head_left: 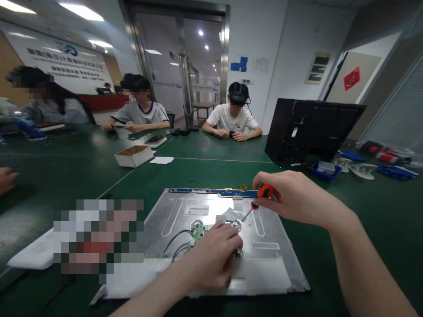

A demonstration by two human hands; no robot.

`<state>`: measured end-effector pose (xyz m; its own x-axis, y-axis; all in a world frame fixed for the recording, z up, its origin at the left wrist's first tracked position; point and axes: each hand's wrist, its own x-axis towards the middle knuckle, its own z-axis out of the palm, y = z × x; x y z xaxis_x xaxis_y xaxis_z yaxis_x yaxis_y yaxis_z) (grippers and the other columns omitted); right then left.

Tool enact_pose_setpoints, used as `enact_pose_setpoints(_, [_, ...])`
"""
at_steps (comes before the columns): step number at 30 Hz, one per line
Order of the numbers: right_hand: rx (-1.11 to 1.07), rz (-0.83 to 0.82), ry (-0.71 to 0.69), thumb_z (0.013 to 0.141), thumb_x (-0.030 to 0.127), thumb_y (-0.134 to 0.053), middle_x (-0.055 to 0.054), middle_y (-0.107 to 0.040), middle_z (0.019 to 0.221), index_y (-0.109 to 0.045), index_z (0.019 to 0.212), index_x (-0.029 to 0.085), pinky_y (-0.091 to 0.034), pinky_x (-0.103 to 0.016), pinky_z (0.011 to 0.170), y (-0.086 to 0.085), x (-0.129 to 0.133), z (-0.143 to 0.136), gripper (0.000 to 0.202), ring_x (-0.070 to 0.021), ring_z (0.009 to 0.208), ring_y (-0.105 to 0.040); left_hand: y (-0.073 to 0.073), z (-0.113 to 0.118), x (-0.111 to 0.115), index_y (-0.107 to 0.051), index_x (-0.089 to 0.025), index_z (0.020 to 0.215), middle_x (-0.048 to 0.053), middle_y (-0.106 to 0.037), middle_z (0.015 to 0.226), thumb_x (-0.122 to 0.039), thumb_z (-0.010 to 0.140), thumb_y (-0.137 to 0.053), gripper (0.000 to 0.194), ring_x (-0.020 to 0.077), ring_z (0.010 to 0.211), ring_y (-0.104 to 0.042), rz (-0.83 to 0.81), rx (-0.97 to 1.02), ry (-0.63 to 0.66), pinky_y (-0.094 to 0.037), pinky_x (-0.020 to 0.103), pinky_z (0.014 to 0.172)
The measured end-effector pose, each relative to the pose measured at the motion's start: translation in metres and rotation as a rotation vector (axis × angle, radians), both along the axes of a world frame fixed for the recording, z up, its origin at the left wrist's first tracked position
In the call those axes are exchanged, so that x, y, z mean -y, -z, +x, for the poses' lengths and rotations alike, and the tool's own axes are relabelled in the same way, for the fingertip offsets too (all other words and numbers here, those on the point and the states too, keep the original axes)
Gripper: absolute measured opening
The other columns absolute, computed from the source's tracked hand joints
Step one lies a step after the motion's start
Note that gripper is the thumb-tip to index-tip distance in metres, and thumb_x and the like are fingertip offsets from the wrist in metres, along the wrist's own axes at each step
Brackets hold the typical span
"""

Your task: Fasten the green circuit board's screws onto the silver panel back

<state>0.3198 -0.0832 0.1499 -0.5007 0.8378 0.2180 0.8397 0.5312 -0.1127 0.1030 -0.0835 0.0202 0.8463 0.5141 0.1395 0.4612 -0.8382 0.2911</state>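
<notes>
A silver LCD panel (277, 264) lies flat with its metal back up, a blue circuit strip (198, 191) running along its far edge. My right hand (287, 193) is closed round the orange and black handle of a screwdriver (248, 213), whose thin shaft slants down towards a round mount near the panel's middle. Whether the tip touches a screw is too small to tell. My left hand (214, 251) curls over a small green circuit board (197, 234) and grips it; its fingertips are partly hidden. Dark cables (175, 240) run from the board's left side.
An open white box (134, 156) and a phone on a small box (155, 141) stand further back. At right are a black monitor (310, 127) and a blue tray (326, 170). Several people sit round the green table (211, 169). A person's hand (7, 179) shows at far left.
</notes>
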Motion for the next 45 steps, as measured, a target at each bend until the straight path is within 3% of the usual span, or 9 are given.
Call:
enact_pose_setpoints(4, [-0.012,-0.028,-0.031,0.084,0.032,-0.06,0.002,-0.065,0.076,-0.058,0.096,0.024,-0.032,-0.024,0.055,0.0,0.003,-0.002,0.014,-0.0136,0.065,-0.057,0.003,0.0,-0.001,-0.053,-0.018,0.08,0.005,-0.059,0.09,-0.012,0.076,-0.053,0.007,0.0214,0.086,-0.051,0.047,0.027,-0.05,-0.036,0.039,0.084])
enact_pose_setpoints(11, [0.033,-0.145,-0.21,0.081,0.021,-0.059,0.002,-0.067,0.078,-0.058,0.097,0.022,-0.032,-0.025,0.057,0.012,0.003,-0.022,0.016,-0.0131,0.065,-0.057,0.008,0.002,-0.003,-0.055,-0.017,0.077,0.004,-0.06,0.087,-0.015,0.08,-0.052,0.005,0.0198,0.083,-0.052,0.053,0.044,-0.064,-0.034,0.039,0.085])
enact_pose_setpoints(45, [0.097,-0.13,-0.218,0.083,0.023,-0.059,0.002,-0.065,0.081,-0.054,0.091,0.023,-0.023,-0.025,0.054,0.014,0.013,-0.03,0.009,-0.0117,0.063,-0.051,0.006,0.0,-0.002,-0.054,-0.018,0.077,0.004,-0.062,0.091,-0.015,0.072,-0.057,0.007,0.0215,0.085,-0.054,0.012,0.065,-0.058,-0.033,0.041,0.089])
